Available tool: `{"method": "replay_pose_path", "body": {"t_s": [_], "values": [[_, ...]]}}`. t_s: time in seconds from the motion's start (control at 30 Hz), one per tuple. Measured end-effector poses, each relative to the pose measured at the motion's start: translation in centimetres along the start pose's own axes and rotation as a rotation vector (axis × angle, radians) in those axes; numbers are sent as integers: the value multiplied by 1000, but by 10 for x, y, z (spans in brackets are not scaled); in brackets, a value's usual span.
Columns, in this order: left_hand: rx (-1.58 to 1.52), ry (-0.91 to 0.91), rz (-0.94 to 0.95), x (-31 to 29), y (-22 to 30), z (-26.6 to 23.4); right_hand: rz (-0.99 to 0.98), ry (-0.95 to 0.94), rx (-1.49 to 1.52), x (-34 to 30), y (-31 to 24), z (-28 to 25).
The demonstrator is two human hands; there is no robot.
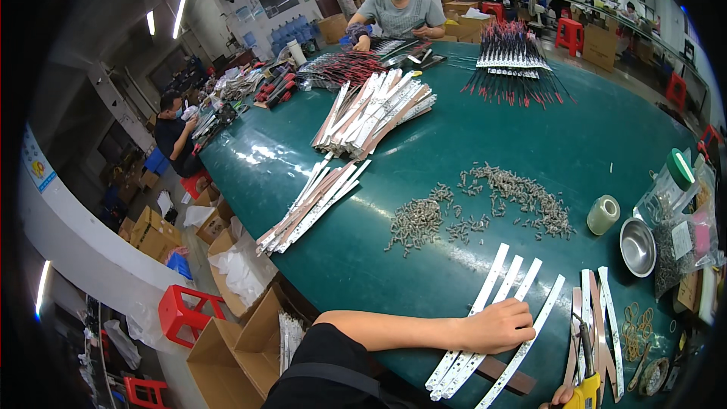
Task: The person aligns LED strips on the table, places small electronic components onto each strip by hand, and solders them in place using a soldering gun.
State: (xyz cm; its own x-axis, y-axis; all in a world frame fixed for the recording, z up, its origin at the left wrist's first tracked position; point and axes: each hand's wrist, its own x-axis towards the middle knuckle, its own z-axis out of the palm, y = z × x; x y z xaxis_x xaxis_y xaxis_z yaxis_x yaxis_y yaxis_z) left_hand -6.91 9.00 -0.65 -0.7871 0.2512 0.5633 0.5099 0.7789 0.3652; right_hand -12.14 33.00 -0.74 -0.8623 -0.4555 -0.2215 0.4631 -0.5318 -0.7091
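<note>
My left hand (pixel 496 328) rests over several white LED strips (pixel 447 382) dotted with small parts, at the table's near edge. Its fingers are curled and pressed together close to the rightmost strip (pixel 547 304); what they pinch is hidden. At the lower edge my right hand (pixel 562 395), only partly in view, grips a yellow soldering gun (pixel 585 392) with a thin dark front end. Beside that tool lie more white and brown strips (pixel 610 314). A brown bar (pixel 509 376) shows beneath the strips near my left hand.
Small metal screws (pixel 522 193) lie scattered mid-table. Right of them stand a glass jar (pixel 603 215), a metal bowl (pixel 638 247) and plastic bags (pixel 681 246). Strip bundles (pixel 379 110) lie further left, red-and-black wired strips (pixel 515 60) at the back. A co-worker (pixel 401 11) sits opposite.
</note>
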Motion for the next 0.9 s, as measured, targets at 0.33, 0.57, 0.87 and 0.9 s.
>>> {"method": "replay_pose_path", "body": {"t_s": [0.33,0.57,0.87,0.9], "values": [[114,-4,133,-1,-2,1,-49,17,62,-9,2,-9],[93,-70,102,-2,-3,5,-129,37,156,-35,4,-23],[-51,-94,-9,6,-1,-6,-210,-30,273,-41,8,-18],[-58,-109,-17,7,-1,-7,-207,-66,275,-41,7,-17]]}}
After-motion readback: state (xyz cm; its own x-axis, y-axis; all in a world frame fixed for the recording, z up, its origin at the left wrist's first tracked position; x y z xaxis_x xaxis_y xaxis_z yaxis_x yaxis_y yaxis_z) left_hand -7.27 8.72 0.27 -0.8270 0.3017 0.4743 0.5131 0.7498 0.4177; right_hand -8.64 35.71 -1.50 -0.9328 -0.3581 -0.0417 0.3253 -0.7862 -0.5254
